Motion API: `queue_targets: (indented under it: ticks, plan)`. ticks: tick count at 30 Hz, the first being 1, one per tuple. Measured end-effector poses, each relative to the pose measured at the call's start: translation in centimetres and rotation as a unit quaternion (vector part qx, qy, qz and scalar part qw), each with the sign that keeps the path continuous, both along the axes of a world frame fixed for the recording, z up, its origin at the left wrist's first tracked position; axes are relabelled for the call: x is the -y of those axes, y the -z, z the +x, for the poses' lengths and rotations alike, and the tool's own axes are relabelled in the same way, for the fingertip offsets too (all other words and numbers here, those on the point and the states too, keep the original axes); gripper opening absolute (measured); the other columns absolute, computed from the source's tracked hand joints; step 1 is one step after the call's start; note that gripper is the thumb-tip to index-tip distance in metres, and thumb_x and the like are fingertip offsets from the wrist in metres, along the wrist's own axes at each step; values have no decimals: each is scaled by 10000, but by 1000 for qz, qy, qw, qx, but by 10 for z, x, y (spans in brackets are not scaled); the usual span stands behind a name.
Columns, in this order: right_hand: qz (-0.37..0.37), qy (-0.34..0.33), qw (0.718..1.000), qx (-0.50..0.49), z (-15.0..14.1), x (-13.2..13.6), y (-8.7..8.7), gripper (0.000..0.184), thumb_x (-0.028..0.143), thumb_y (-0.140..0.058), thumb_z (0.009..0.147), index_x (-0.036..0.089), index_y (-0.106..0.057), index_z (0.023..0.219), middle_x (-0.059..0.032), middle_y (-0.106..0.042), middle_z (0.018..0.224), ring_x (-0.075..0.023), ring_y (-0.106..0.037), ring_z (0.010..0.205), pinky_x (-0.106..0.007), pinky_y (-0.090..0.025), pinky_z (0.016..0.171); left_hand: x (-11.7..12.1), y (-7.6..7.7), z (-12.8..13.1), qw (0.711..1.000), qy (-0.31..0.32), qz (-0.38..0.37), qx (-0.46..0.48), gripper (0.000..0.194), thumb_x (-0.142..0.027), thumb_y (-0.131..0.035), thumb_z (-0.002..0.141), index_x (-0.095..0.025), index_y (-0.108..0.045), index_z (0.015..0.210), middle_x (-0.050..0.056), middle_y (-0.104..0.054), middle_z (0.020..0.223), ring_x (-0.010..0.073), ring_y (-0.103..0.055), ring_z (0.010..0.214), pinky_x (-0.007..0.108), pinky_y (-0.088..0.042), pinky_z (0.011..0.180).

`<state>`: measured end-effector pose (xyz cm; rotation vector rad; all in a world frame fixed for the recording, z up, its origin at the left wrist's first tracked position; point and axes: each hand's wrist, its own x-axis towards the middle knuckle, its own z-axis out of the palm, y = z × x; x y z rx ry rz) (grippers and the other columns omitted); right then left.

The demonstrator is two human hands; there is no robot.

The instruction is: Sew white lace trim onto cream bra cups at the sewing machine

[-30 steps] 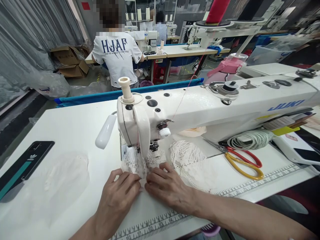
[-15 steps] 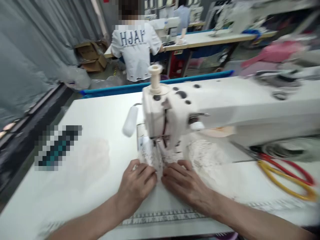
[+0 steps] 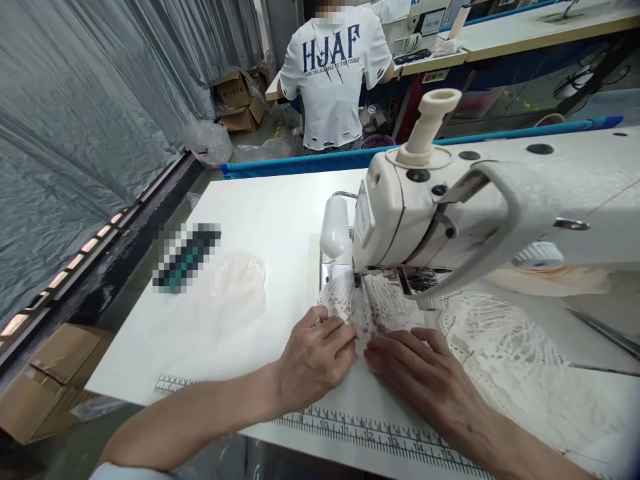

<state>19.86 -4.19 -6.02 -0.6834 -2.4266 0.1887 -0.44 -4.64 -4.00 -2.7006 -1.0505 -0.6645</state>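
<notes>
White lace fabric lies under the needle area of a white sewing machine. My left hand has its fingers curled and pinched on the near edge of the lace, left of the needle. Just to its right, my right hand is closed on the same lace, fingers bent and pressed together, thumb side toward the machine. The fingertips and the cloth beneath them are partly hidden. More white lace is bunched beyond my right hand, under the machine's arm.
A pale lace-edged piece lies on the white table, near a blurred-out dark object. Scissor blades show at the right. A printed ruler runs along the front edge. Beyond a blue bar, a person in a white shirt sits.
The view has swung left and closer to the machine, so the scissor handles are out of sight. Both hands stay on the lace in front of the needle.
</notes>
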Motion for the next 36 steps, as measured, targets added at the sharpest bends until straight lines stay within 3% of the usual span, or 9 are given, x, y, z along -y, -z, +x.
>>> queue_targets:
  ticks: [7,16,19,23,29,36]
  plan:
    - [34,-11,999,12,-1,-3,-8,271,83,-337,949,146,-599,974,-63,-685,922,-164,-583,874,-344,-385,745,-1,1,0,1000,24,-10,-2,169,-13,-502,848,-116,-601,758,17,-675,848,109,-594,816,309,-408,789]
    - [20,-29,999,14,0,1,-3,238,66,-391,927,157,-610,949,-58,-677,928,-177,-581,856,-371,-354,761,2,-7,0,999,19,-37,-23,119,-73,-507,873,-120,-591,942,5,-646,805,110,-585,793,315,-414,771]
    - [11,-26,1000,9,-2,0,-6,189,203,-441,944,169,-615,879,-43,-669,853,-172,-583,800,-354,-351,730,4,-8,1,999,16,-40,-26,121,-73,-507,869,-120,-592,941,9,-630,794,111,-578,777,317,-413,768]
    - [19,-4,1000,-12,-3,-8,-11,444,509,-363,931,149,-620,968,-88,-676,910,-207,-591,875,-366,-363,785,3,-7,1,999,14,-36,-18,116,-63,-513,851,-126,-602,890,16,-616,787,118,-569,744,328,-408,765]
    - [69,65,993,68,1,-34,-10,530,543,-282,927,145,-626,996,-121,-688,1003,-222,-615,837,-404,-365,806,-18,0,3,999,-11,-2,-34,101,-77,-516,845,-142,-593,855,14,-609,810,117,-557,716,342,-402,782]
    - [102,109,986,80,1,-60,-11,462,497,-298,948,219,-666,911,-72,-686,761,-227,-585,787,-401,-367,793,-45,6,8,998,-39,4,-53,146,-108,-470,877,-169,-587,939,41,-617,876,148,-572,805,361,-391,806]
